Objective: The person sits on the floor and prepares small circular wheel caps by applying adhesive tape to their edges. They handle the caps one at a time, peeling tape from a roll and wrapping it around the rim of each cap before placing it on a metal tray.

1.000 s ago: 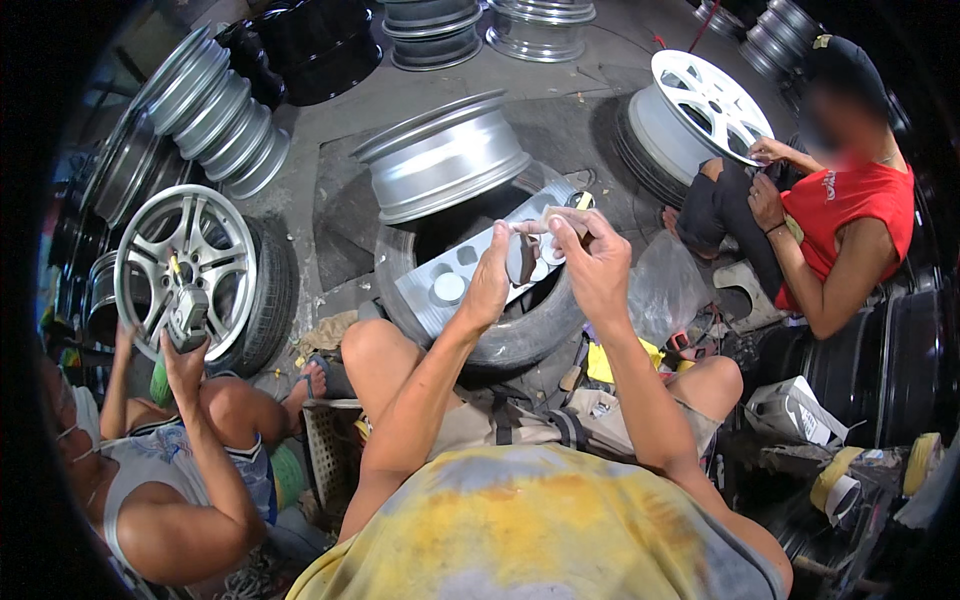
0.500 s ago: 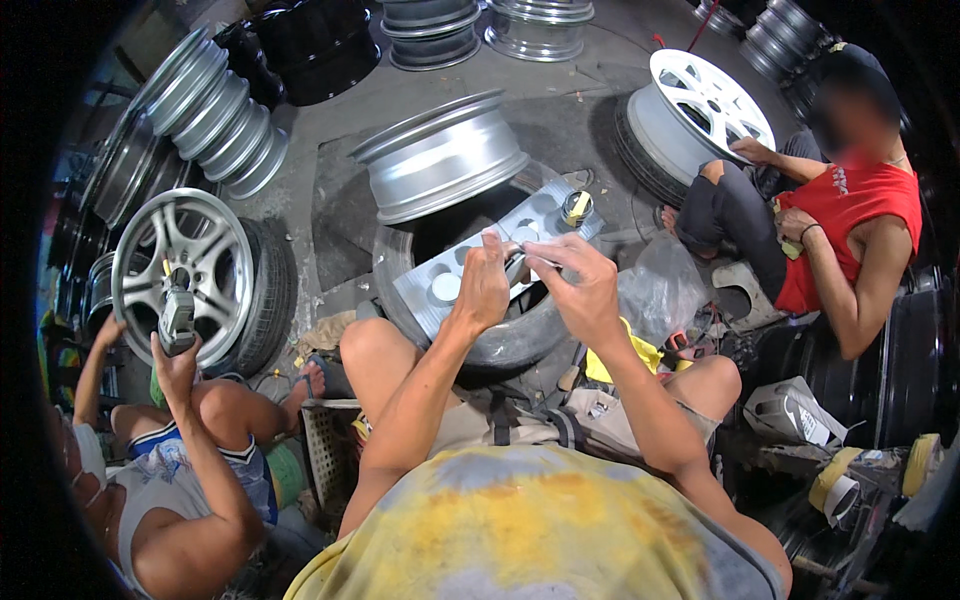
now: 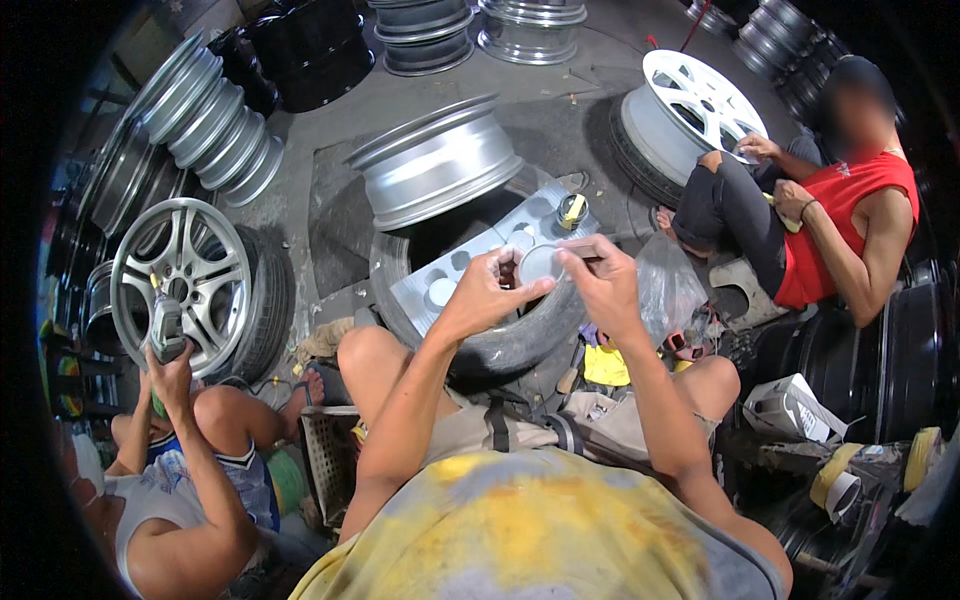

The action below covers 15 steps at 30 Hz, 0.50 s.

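**Grey disc turned face-up**

Edge-on half a second ago, the round, flat grey disc [image 3: 541,264] at the frame's centre now shows its broad face. The right hand [image 3: 603,283] pinches its rim, thumb against fingers; the left hand [image 3: 492,292] curls opposite, whether gripping I can't tell.

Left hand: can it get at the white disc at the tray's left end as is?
Likely yes: the white disc sits uncovered near the left hand, though that hand is at the grey disc the right hand pinches.
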{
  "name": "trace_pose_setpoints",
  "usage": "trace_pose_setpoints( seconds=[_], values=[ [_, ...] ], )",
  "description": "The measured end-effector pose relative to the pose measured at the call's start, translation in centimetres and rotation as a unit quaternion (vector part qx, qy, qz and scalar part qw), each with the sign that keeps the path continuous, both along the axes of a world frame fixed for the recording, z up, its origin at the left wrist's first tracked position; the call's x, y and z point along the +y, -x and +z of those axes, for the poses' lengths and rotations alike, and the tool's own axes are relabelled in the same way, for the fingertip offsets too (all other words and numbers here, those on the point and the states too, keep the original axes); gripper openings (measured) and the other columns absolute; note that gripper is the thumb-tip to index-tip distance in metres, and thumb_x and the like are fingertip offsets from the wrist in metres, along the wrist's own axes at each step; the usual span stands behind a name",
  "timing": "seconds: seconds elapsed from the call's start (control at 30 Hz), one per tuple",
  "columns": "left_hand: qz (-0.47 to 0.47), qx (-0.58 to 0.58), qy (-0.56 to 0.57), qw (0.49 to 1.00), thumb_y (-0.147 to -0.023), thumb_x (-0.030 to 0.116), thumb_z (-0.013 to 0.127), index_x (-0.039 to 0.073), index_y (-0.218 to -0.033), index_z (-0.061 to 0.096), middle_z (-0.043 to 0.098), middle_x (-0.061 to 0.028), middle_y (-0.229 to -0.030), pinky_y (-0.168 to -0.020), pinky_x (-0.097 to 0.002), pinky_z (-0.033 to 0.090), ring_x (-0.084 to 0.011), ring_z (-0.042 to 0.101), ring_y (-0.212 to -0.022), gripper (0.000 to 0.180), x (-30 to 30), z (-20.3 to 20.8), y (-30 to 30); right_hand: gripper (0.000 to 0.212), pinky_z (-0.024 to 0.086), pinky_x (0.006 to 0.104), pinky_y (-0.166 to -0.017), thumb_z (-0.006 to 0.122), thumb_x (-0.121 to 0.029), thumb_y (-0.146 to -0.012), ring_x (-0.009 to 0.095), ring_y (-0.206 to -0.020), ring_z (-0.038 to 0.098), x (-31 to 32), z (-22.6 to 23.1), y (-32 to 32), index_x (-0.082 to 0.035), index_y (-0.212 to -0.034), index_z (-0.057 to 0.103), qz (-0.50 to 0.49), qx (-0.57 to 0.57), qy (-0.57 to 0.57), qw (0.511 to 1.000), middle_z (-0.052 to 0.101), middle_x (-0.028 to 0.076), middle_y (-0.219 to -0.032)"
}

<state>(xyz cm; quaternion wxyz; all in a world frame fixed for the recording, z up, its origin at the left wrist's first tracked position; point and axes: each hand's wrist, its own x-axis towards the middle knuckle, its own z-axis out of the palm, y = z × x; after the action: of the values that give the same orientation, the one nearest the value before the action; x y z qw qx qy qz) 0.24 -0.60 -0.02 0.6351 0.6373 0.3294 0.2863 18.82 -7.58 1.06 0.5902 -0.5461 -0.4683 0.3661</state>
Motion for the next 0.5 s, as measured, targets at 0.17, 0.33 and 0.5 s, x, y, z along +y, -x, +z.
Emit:
trace_pose_setpoints(
  seconds=[0.17,0.33,0.5],
  values=[
    [0.124,-0.144,-0.101,0.976,-0.088,0.015,0.084,0.0,-0.098,0.071,0.057,0.0035,-0.082,-0.062,-0.023,0.04,-0.0042,0.049,-0.071,0.022,-0.3,-1.2,-1.5,0.021,0.054,0.0269,-0.079,0.071,-0.013,-0.099,0.012,-0.083,0.065,-0.4,-1.5,1.4,0.004,-0.113,0.072,-0.052,0.17,0.018,0.984,0.071,0.004,-0.092],
    [0.171,-0.084,-0.241,0.952,-0.084,0.005,0.08,-0.003,-0.091,0.072,0.059,-0.0035,-0.077,-0.059,-0.0276,0.041,-0.0102,0.053,-0.066,0.013,-1.0,-0.4,-1.6,0.024,0.056,0.0321,-0.08,0.073,-0.004,-0.092,0.022,-0.091,0.068,-0.2,1.4,2.2,0.002,-0.115,0.074,-0.079,-0.144,-0.106,0.981,0.072,0.008,-0.1],
    [0.161,-0.037,-0.334,0.928,-0.079,0.0,0.078,-0.002,-0.094,0.073,0.057,-0.0084,-0.075,-0.058,-0.0318,0.044,-0.0191,0.057,-0.063,0.016,-0.6,-0.9,-0.8,0.032,0.057,0.0401,-0.081,0.074,0.004,-0.08,0.031,-0.107,0.064,-0.5,2.2,2.1,-0.001,-0.112,0.074,0.011,-0.465,-0.238,0.853,0.069,0.01,-0.114]
  ],
)
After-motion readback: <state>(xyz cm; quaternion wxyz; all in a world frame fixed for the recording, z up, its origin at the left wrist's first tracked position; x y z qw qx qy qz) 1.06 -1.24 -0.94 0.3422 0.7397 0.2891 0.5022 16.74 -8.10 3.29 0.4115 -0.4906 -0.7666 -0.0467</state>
